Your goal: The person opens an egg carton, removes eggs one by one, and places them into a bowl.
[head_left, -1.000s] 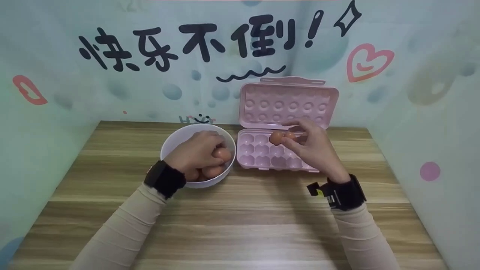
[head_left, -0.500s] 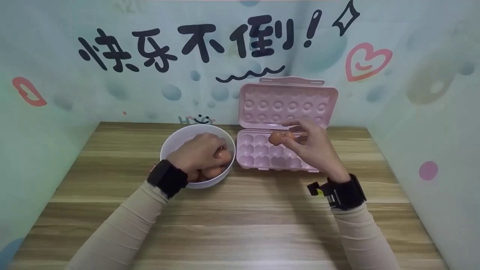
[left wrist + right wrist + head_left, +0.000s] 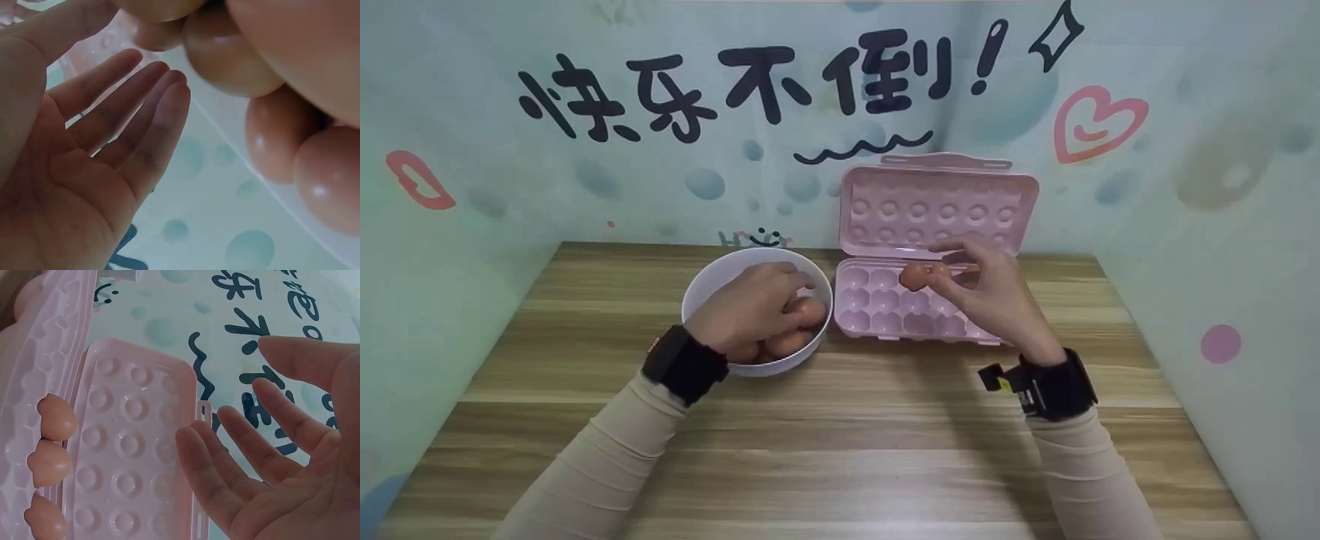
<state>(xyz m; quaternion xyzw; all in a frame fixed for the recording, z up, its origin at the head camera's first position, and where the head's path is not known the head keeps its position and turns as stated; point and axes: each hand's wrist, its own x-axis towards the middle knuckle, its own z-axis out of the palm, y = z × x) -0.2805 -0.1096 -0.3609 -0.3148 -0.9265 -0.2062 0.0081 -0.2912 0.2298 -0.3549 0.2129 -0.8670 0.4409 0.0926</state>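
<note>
In the head view my left hand [image 3: 750, 304] reaches into a white bowl [image 3: 709, 281] of brown eggs, close beside one egg [image 3: 808, 310]. The left wrist view shows its fingers [image 3: 121, 126] extended and apart from the eggs [image 3: 230, 53], with the thumb tip overlapping one. My right hand [image 3: 996, 296] hovers over the pink egg carton [image 3: 855, 300], thumb and fingers spread. Seen from the right wrist, the palm holds nothing. Several brown eggs, among them one egg [image 3: 56, 417], sit in the carton's row along the hinge; the right hand partly covers that row in the head view.
The carton's pink lid [image 3: 934, 214] stands raised against the printed backdrop [image 3: 660, 187]. Bowl and carton stand side by side at the back of a wooden table [image 3: 825, 442]. Backdrop walls border both sides. More eggs, such as one egg [image 3: 786, 343], lie in the bowl.
My left hand has shifted slightly in the bowl, right and then back left, beside the same egg. The right hand stays nearly in place over the carton.
</note>
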